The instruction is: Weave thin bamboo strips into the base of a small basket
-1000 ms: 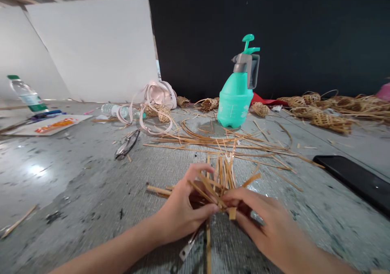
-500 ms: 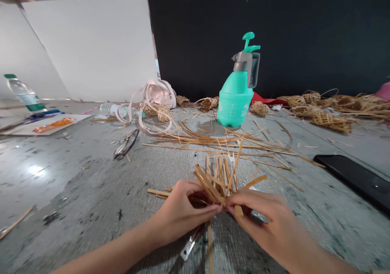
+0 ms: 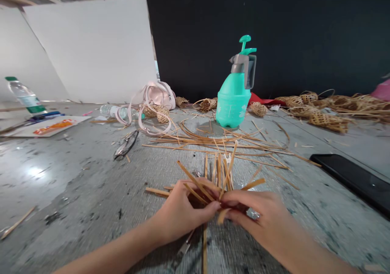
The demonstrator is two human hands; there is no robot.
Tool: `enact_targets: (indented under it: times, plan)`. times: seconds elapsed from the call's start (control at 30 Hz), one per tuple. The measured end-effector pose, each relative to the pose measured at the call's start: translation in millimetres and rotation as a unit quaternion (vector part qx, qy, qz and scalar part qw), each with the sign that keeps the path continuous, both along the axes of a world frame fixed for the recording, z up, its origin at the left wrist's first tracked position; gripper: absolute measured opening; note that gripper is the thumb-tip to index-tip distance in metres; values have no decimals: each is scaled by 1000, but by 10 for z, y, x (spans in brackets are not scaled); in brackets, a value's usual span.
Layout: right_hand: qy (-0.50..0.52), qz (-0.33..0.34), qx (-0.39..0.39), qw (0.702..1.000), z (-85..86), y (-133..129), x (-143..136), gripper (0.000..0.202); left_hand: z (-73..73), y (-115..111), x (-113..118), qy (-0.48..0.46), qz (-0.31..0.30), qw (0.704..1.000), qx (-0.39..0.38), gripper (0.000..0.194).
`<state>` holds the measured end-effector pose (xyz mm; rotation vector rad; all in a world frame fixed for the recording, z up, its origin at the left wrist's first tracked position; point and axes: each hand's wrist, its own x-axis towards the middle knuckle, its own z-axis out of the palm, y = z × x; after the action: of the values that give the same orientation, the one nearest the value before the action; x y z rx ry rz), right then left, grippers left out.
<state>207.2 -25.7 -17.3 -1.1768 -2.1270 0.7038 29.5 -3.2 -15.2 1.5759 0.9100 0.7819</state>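
A small bundle of crossing tan bamboo strips point(image 3: 195, 184) sticks up and outward between my two hands. My left hand point(image 3: 185, 209) pinches the strips between thumb and fingers, close to where they cross. From the other side my right hand point(image 3: 252, 211) grips them too, with a short bent strip end point(image 3: 223, 216) poking out by its thumb. The exact weave where the fingertips meet is hidden. Below the left hand lies a metal tool point(image 3: 185, 246), partly covered and blurred.
Loose strips point(image 3: 213, 142) spread across the table beyond my hands. A turquoise spray bottle point(image 3: 233, 99) stands behind them. Glasses point(image 3: 126, 145) lie at the left, a black phone point(image 3: 350, 180) at the right. Woven pieces point(image 3: 327, 121), a pink bag point(image 3: 160, 95) and water bottles point(image 3: 26, 95) are farther back.
The upright strips by my left hand have tipped left and fanned apart. The short strip end by my right thumb has shifted left and now bends downward. Both hands still grip.
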Motion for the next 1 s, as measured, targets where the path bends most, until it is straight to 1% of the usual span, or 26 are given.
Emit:
enact_targets:
  times: [0.1,0.17,0.23,0.33,0.4,0.5,0.6,0.7,0.83,0.9,1.0]
  plan:
    - [-19,42,-34,998,69,28,44,20,26,20,-15,4,-3,1000,13,8]
    - [-37,54,-37,997,86,45,69,23,46,34,-29,9,-13,1000,14,8]
    - [-39,42,-30,998,72,50,76,25,59,45,-40,6,-20,1000,23,8]
    - [-22,17,-29,999,32,28,55,23,54,51,-51,-8,-21,998,62,13]
    - [-8,0,-34,999,21,3,29,22,41,48,-56,-22,-38,995,89,17]
    - [3,-28,-51,998,38,-28,-8,22,29,47,-57,-23,-64,989,129,16]
    - [15,-42,-75,996,55,-32,-26,23,45,56,-54,-19,-84,982,167,17]
    - [31,-34,-82,996,30,-10,-16,20,74,63,-61,-10,-111,972,209,21]
    - [22,-16,-82,996,-27,26,23,19,78,55,-83,45,-138,955,260,21]
    - [19,-14,-79,997,-42,39,40,18,61,46,-84,58,-125,957,256,19]
    - [24,-2,-73,997,-48,53,48,14,25,38,-69,41,-59,979,192,12]
